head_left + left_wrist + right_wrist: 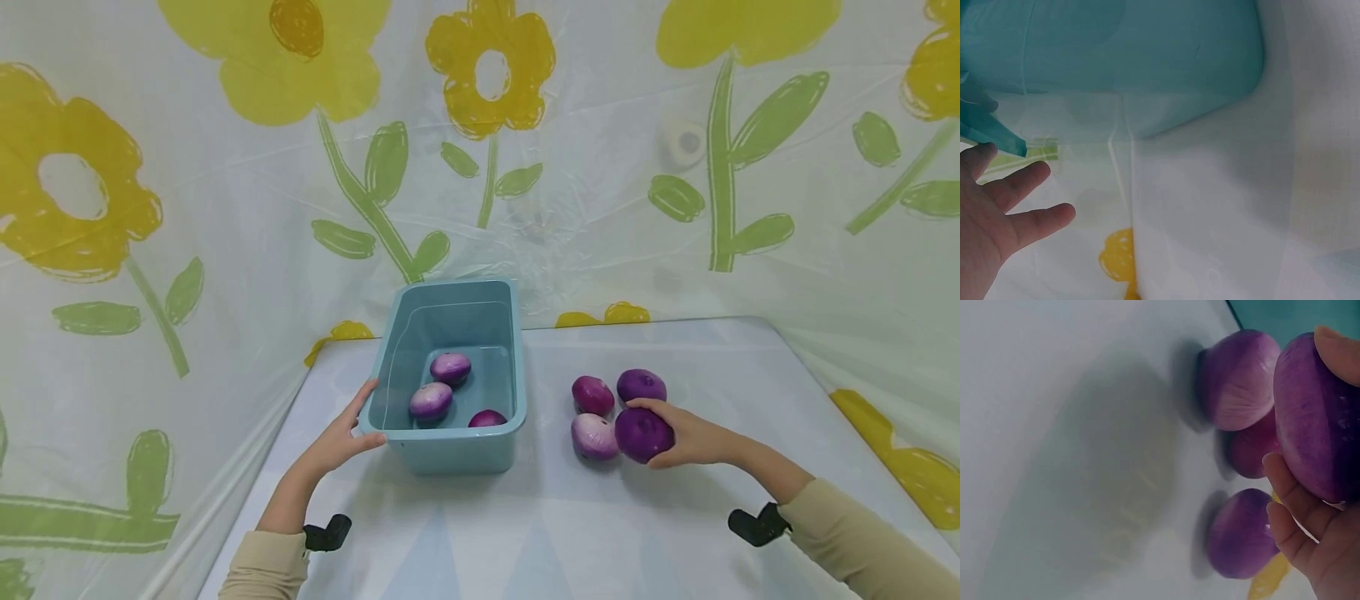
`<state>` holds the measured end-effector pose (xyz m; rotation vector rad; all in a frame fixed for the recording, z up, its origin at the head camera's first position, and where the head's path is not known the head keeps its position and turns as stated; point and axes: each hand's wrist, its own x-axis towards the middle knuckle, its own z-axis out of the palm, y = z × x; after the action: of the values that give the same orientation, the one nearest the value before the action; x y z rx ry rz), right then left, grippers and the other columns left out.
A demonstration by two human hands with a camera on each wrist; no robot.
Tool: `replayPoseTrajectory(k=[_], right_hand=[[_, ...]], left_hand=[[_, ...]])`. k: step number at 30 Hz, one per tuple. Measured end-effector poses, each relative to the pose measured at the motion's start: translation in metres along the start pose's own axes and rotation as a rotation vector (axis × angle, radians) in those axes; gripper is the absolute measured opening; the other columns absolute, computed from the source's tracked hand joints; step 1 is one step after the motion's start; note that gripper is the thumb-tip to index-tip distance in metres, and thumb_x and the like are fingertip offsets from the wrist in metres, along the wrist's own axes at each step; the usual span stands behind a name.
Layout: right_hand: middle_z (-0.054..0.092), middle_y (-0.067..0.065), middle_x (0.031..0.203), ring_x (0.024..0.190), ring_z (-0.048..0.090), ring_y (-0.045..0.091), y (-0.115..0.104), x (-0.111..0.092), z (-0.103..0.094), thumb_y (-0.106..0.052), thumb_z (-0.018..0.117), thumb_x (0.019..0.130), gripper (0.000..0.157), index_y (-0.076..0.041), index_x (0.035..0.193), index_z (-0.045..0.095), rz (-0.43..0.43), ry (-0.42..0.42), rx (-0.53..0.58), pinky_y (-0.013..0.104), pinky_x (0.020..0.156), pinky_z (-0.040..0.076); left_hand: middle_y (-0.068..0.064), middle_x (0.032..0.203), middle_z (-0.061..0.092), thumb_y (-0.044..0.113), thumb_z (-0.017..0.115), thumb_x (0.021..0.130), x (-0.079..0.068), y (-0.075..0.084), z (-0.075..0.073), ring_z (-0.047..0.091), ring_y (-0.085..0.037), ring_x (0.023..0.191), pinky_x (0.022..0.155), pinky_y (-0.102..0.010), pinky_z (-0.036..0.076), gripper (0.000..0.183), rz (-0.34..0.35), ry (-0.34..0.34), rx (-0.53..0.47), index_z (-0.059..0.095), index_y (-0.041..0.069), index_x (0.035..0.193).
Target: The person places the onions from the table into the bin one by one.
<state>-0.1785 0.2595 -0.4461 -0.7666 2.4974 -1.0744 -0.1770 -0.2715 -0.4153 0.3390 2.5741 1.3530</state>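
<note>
My right hand (693, 437) grips a dark purple red onion (643, 435) between thumb and fingers. In the right wrist view this onion (1316, 419) is close to the camera, above the others. Beside it on the table are a pale-sided onion (594, 437), a small magenta one (592, 395) and another dark purple one (641, 385). A blue-green plastic bin (457, 454) stands to the left. My left hand (337, 442) touches its near left corner, thumb at the front rim; the left wrist view shows spread, straight fingers (1041, 225). Inside lie three red onions (431, 402).
A white table (585, 533) with pale blue triangles carries everything. Behind and around it hangs a flower-print plastic sheet (592, 208), meeting the table's back edge just behind the bin. Each wrist wears a black camera mount (757, 525).
</note>
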Motion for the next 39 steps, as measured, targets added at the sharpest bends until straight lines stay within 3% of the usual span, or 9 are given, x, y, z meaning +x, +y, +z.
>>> replayPoseTrajectory(k=[11, 20, 29, 39], right_hand=[[0.034, 0.027, 0.132, 0.112, 0.042, 0.047, -0.028, 0.020, -0.024, -0.025, 0.074, 0.073, 0.080, -0.009, 0.136, 0.029, 0.004, -0.017, -0.012, 0.050, 0.079, 0.050], [0.039, 0.025, 0.130, 0.110, 0.048, 0.040, -0.047, 0.041, -0.045, -0.025, 0.072, 0.076, 0.079, -0.006, 0.138, 0.027, -0.067, -0.003, -0.052, 0.047, 0.082, 0.050], [0.038, 0.024, 0.133, 0.110, 0.050, 0.039, -0.068, 0.057, -0.066, -0.029, 0.072, 0.076, 0.083, -0.007, 0.141, 0.025, -0.002, 0.010, -0.087, 0.052, 0.085, 0.047], [0.035, 0.020, 0.135, 0.109, 0.051, 0.034, -0.082, 0.077, -0.080, -0.026, 0.072, 0.077, 0.081, -0.011, 0.141, 0.025, -0.059, 0.011, -0.055, 0.048, 0.086, 0.047]], left_hand=[[-0.019, 0.152, 0.001, 0.032, 0.068, 0.077, -0.001, 0.001, 0.000, 0.013, -0.051, 0.132, 0.094, -0.069, 0.025, 0.094, -0.015, 0.000, 0.003, 0.006, 0.022, 0.148], [-0.020, 0.152, 0.002, 0.032, 0.068, 0.078, 0.000, -0.001, 0.000, 0.014, -0.051, 0.132, 0.094, -0.068, 0.026, 0.094, -0.007, 0.003, 0.010, 0.007, 0.022, 0.148], [-0.021, 0.152, 0.003, 0.031, 0.068, 0.078, 0.000, -0.002, 0.000, 0.014, -0.051, 0.132, 0.095, -0.069, 0.026, 0.093, 0.006, 0.004, 0.012, 0.007, 0.020, 0.148], [-0.020, 0.152, 0.002, 0.032, 0.068, 0.078, 0.000, 0.000, -0.001, 0.013, -0.050, 0.133, 0.095, -0.069, 0.025, 0.094, -0.001, 0.003, 0.012, 0.006, 0.021, 0.148]])
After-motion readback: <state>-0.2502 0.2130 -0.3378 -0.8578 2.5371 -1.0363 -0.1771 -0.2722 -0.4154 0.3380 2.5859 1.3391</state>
